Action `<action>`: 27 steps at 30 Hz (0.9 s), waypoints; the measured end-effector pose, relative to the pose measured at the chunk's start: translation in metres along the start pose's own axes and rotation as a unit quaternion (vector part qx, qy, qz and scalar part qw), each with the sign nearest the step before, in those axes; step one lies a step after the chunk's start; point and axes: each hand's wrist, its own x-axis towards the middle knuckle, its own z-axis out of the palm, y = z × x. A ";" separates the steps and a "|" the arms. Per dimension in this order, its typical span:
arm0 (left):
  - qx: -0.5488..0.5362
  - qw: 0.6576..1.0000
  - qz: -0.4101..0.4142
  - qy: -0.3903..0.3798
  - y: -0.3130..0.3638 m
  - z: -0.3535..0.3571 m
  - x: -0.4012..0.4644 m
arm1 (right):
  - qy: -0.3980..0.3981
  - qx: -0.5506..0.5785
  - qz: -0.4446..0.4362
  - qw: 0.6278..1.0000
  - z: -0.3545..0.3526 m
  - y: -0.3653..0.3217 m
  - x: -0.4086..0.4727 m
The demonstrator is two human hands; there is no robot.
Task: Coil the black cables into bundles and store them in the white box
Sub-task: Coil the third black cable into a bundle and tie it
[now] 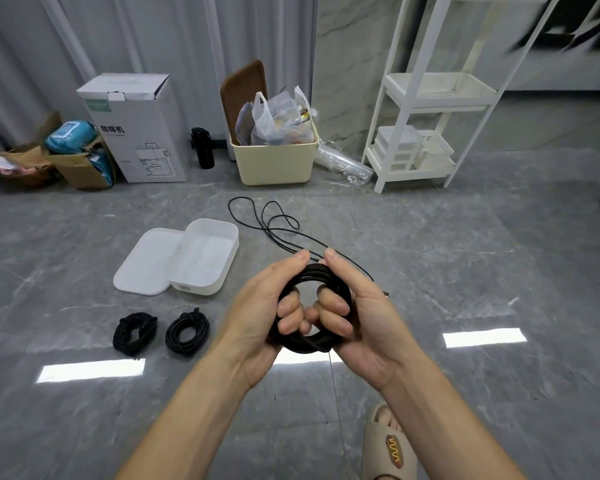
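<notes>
Both hands hold a black cable coil [309, 342] in front of me, above the grey floor. My left hand [267, 306] grips its left side and my right hand [355, 306] grips its right side, fingers curled through the ring. A thin loose black cable [274, 220] trails from behind the hands across the floor. Two coiled black bundles lie on the floor at lower left: one [134, 333] and another [187, 331] beside it. The open white box [207, 256] stands beyond them, with its lid [146, 261] lying against its left side.
Along the far wall stand a cardboard box [80, 168], a tall white carton [136, 129], a black bottle [202, 148], a cream bin [274, 161] stuffed with bags, and a white shelf rack [426, 98]. A foot in a beige slipper [390, 445] is at bottom right.
</notes>
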 end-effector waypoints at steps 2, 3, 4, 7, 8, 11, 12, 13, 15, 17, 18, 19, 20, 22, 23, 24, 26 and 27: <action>-0.009 1.000 0.021 0.006 -0.004 0.003 -0.001 | 0.029 0.021 0.013 0.999 0.002 0.000 0.001; -0.009 1.000 0.030 0.006 -0.005 0.005 -0.002 | 0.054 0.025 0.015 0.998 0.002 0.001 0.001; -0.008 0.999 0.034 0.003 -0.007 0.007 -0.001 | 0.081 0.023 0.013 0.996 0.001 0.001 0.002; 0.006 0.999 0.033 -0.010 -0.013 0.007 0.000 | 0.141 0.001 -0.015 0.990 -0.003 0.001 0.005; 0.018 0.999 0.025 -0.024 -0.014 0.004 0.000 | 0.148 -0.016 -0.023 0.989 -0.006 0.000 0.005; 0.091 0.993 -0.023 -0.070 -0.008 -0.005 -0.003 | 0.135 -0.105 -0.020 0.985 -0.011 -0.001 0.002; 0.119 0.989 -0.039 -0.084 -0.007 -0.007 -0.003 | 0.122 -0.141 -0.016 0.982 -0.012 0.000 0.002; 0.140 0.984 -0.055 -0.094 -0.005 -0.008 -0.004 | 0.111 -0.174 -0.011 0.978 -0.013 0.001 0.002; 0.168 0.980 -0.070 -0.077 -0.004 -0.005 -0.004 | 0.098 -0.219 0.000 0.971 -0.012 0.005 0.004; 0.187 0.980 -0.054 -0.032 -0.006 0.001 -0.004 | 0.095 -0.217 0.009 0.972 -0.011 0.007 0.004; 0.181 0.983 -0.038 -0.007 -0.008 0.003 -0.003 | 0.089 -0.196 0.015 0.976 -0.011 0.006 0.005; 0.160 0.987 -0.022 0.020 -0.009 0.004 -0.002 | 0.080 -0.169 0.025 0.982 -0.011 0.006 0.005; 0.137 0.989 -0.007 0.049 -0.010 0.005 0.000 | 0.068 -0.142 0.034 0.987 -0.011 0.005 0.004; 0.101 0.990 0.014 0.098 -0.010 0.004 0.002 | 0.046 -0.126 0.034 0.990 -0.012 0.007 0.005; 0.083 0.990 0.022 0.113 -0.011 0.005 0.003 | 0.047 -0.132 0.024 0.990 -0.011 0.010 0.005; 0.066 0.990 0.028 0.120 -0.012 0.006 0.003 | 0.057 -0.136 0.011 0.989 -0.009 0.012 0.006; 0.045 0.991 0.034 0.122 -0.016 0.008 0.003 | 0.086 -0.130 -0.017 0.988 -0.005 0.016 0.008; 0.039 0.991 0.035 0.121 -0.017 0.008 0.003 | 0.097 -0.119 -0.030 0.988 -0.003 0.017 0.009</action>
